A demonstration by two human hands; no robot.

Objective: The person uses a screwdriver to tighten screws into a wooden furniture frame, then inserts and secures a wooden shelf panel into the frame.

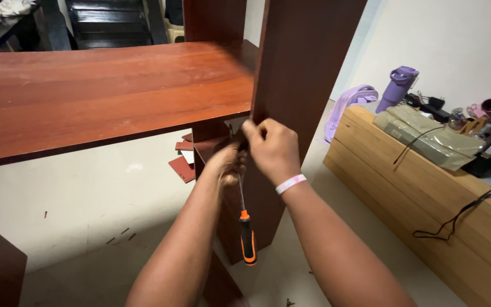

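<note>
Where the reddish-brown shelf board meets the upright side panel, both hands work close together just under the joint. Up and to the left of the hands, the board stretches wide and flat; the panel rises directly above and behind them. Well off to the right of the hands stands a long pale wooden bench, loaded with a folded olive bag, black cables and a purple bottle. Below and to the left of the hands, small red-brown offcuts lie on the pale floor. The right hand, a pale band at its wrist, is curled with its fingertips pinched at the panel's edge; what they pinch is too small to tell. Touching it on the left, the left hand is closed around the thin shaft of a screwdriver, whose orange-and-black handle hangs straight down below both hands.
</note>
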